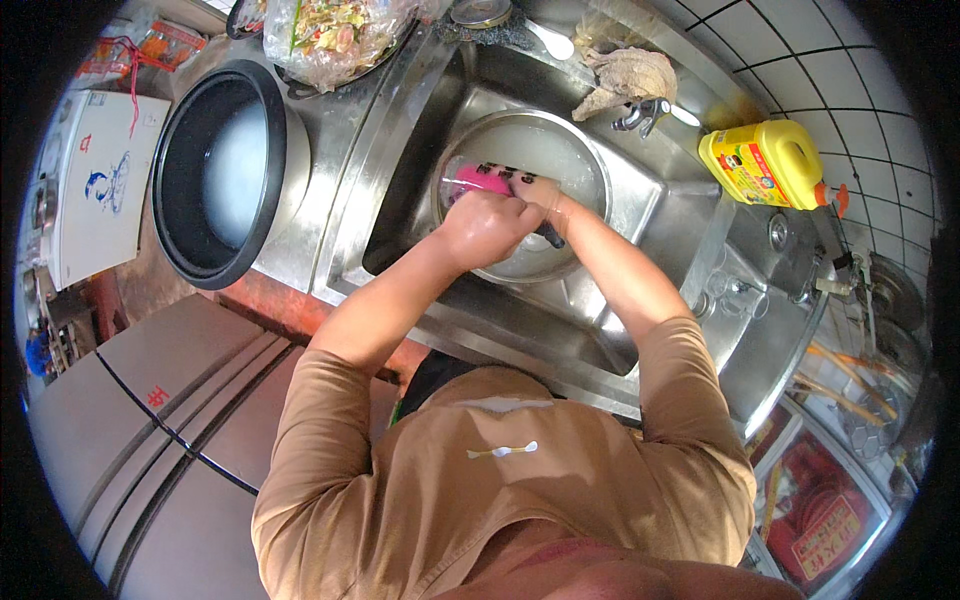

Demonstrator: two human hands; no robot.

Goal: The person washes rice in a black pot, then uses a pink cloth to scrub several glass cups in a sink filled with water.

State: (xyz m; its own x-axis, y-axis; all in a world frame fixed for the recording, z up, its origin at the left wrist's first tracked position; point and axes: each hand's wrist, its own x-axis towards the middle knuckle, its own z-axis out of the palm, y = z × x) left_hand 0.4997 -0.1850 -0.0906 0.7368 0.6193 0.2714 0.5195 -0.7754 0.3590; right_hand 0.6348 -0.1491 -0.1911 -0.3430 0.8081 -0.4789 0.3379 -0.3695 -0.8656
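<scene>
Both hands are together over a round metal basin [598, 150] with cloudy water, set inside a stainless steel sink [630, 176]. My left hand [487, 229] is clenched, its fingers around a bright pink cloth or sponge [484, 180]. The pink piece presses against a clear plastic object [459, 166] that bears dark printing. My right hand [541, 196] grips this object from the right, and its fingers are partly hidden. A dark part [551, 235] like a handle sticks out below the hands; I cannot tell what it belongs to.
Left of the sink stands a large black-rimmed pot [274, 172]. Behind it is a clear bag of food scraps [337, 37]. A rag [630, 79] lies by the faucet [643, 116], near a yellow detergent jug [765, 163]. A white spoon [551, 39] rests on the back ledge.
</scene>
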